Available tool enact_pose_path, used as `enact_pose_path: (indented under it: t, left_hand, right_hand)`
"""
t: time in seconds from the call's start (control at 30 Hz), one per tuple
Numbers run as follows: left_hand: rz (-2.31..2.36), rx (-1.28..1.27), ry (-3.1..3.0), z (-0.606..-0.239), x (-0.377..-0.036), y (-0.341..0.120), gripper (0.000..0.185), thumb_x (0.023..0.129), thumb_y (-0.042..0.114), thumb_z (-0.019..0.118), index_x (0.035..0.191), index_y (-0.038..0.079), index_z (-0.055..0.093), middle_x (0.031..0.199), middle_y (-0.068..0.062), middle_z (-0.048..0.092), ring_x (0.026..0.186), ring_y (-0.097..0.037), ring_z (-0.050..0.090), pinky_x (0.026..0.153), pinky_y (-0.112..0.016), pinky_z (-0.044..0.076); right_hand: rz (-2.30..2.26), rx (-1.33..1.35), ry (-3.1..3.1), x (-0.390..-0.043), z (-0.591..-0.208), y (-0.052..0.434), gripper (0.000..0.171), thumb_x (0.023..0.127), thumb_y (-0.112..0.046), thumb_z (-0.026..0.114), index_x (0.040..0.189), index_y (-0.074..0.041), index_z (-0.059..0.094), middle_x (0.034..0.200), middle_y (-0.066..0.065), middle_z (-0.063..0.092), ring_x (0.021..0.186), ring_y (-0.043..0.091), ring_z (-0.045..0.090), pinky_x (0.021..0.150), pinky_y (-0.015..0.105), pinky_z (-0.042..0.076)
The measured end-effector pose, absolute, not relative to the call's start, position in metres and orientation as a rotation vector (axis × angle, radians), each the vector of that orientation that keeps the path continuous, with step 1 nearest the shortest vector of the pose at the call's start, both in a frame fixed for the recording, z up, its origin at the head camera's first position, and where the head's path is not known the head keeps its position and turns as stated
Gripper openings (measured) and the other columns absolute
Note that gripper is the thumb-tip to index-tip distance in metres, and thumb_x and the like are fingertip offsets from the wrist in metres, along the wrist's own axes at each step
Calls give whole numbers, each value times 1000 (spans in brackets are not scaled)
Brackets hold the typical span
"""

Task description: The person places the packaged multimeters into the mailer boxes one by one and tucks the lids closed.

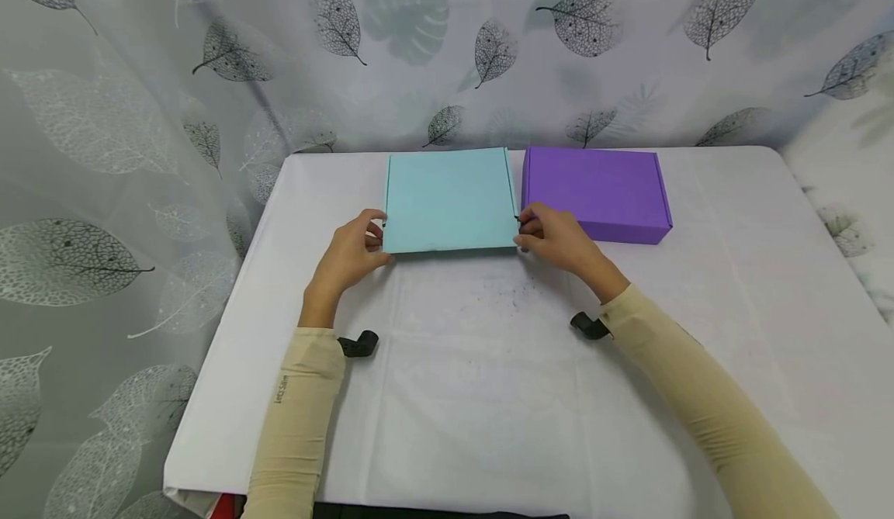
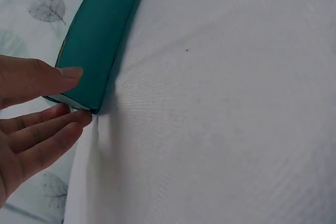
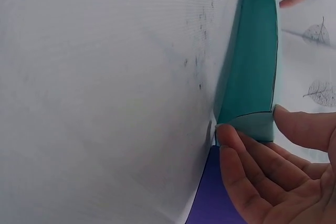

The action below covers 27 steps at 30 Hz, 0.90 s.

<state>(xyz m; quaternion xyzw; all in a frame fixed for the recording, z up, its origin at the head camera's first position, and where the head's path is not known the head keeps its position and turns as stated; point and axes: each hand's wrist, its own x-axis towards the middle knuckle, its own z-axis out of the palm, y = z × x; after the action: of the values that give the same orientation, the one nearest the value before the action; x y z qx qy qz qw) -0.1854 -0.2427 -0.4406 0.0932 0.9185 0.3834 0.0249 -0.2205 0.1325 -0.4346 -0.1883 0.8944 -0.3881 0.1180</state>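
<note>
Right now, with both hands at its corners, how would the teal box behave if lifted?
The teal box looks like thin card, so probably light and fairly stiff. Flat and low on the white cloth, it would likely slide, not tip.

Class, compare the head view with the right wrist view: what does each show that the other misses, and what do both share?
Only the head view shows the left hand whole, both sleeves, the purple box's lid and the leaf-print curtain. Only the right wrist view shows the right hand's fingertips pressed against the teal box's near corner. Both share the teal box, the right hand and the white tablecloth.
</note>
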Motion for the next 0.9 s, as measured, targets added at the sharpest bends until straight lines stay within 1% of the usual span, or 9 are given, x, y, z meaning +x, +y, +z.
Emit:
enact_pose_path:
  t: [0.2,0.3,0.4,0.5,0.57,0.67,0.73,0.8,0.9]
  left_hand:
    - [1200,278,2835,-444,-186,-242,78,83,-5,85,149,7,45,121,-18,61,115,-35,66,95,-44,55]
    - [1188,281,2823,-444,-186,-243,81,83,0,87,151,8,43,121,-17,61,115,-35,66,96,-45,54]
    - [1174,299,2811,-442,-187,-243,80,87,9,86,153,8,42,120,-16,61,114,-34,65,97,-47,53]
    - [1143,317,2819,-442,-189,-244,77,92,14,82,156,7,40,120,-17,62,114,-35,65,97,-48,52]
    - [1118,324,2834,-442,-190,-244,76,94,13,79,158,5,38,119,-18,63,113,-35,65,95,-48,53]
    - [1065,340,2865,-441,-194,-242,77,94,10,78,158,1,37,115,-20,64,109,-36,65,91,-48,54]
    - [1024,347,2884,-441,-197,-240,78,93,8,79,158,0,37,113,-21,65,106,-36,64,89,-48,53]
    - [981,349,2896,-440,-199,-239,79,92,8,80,158,-1,38,112,-22,65,104,-35,63,88,-48,53]
    - [920,339,2904,-438,-201,-237,79,92,8,80,158,-2,39,110,-22,65,102,-35,62,87,-47,52]
  right_hand:
    - [-1132,-552,2626,-222,-436,130,37,102,-11,70,130,7,54,123,26,67,115,37,66,92,50,54]
    - [-1124,-547,2625,-222,-435,129,37,102,-11,70,130,7,53,123,26,68,114,37,66,91,50,54]
    - [-1100,-543,2639,-222,-434,128,38,101,-10,71,130,6,52,121,26,68,112,37,67,90,50,54]
    - [-1041,-556,2692,-223,-432,126,44,99,-10,74,133,4,50,115,23,70,105,35,69,85,48,56]
    - [-979,-582,2735,-223,-431,124,52,97,-10,76,138,4,47,109,20,71,96,33,70,80,48,56]
    - [-862,-625,2807,-224,-428,121,62,93,-10,81,143,2,46,99,15,71,83,28,68,72,45,56]
    - [-773,-651,2851,-224,-428,119,66,91,-11,83,145,1,46,95,13,70,79,27,66,68,44,55]
    - [-686,-677,2899,-224,-428,117,66,89,-13,85,144,0,49,97,13,68,81,27,64,69,44,54]
    - [-589,-710,2957,-225,-428,115,67,87,-15,88,143,-2,52,107,16,63,91,29,60,70,45,53]
